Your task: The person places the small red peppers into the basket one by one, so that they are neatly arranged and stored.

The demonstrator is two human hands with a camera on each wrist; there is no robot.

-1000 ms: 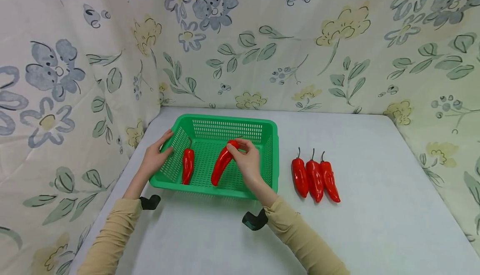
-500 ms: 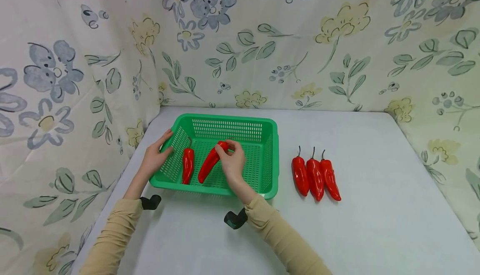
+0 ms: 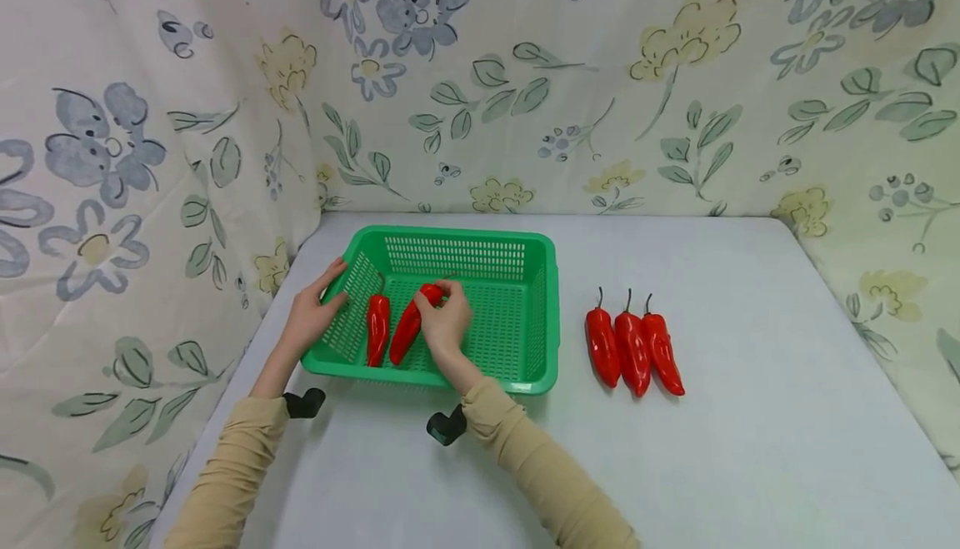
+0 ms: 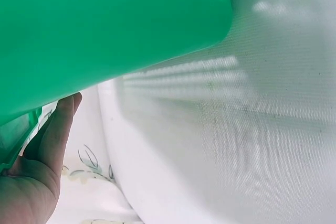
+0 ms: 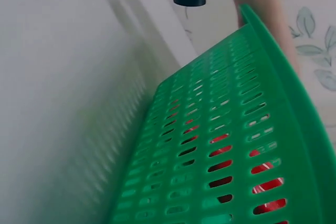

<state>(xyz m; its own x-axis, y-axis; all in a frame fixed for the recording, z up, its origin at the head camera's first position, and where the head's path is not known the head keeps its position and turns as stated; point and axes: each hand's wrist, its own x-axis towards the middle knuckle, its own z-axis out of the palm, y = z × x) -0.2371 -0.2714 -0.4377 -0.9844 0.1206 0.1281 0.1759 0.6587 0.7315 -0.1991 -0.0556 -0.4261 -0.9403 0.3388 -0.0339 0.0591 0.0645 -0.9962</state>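
Observation:
My left hand [image 3: 307, 320] holds the left rim of a green plastic basket [image 3: 442, 378], its thumb over the edge. In the left wrist view, the straight fingers [image 4: 59, 135] lie along the basket's outer wall. With my right hand [image 3: 447, 316] I pinch a glossy red chili pepper [image 3: 407, 334] near its stem end, inside the basket. That pepper slants with its tip toward the near wall. Left of it, another red chili pepper [image 3: 378, 328] lies with its stem pointing away. Whether the held pepper touches the basket floor, I cannot tell.
Three red chili peppers [image 3: 633, 353] lie side by side on the white table [image 3: 765, 416], right of the basket. A floral cloth [image 3: 600, 74] hangs behind the table and along its left side.
My right hand has moved left with its pepper, from mid-basket to beside the pepper lying there, and appears lower. My left hand has stayed on the rim.

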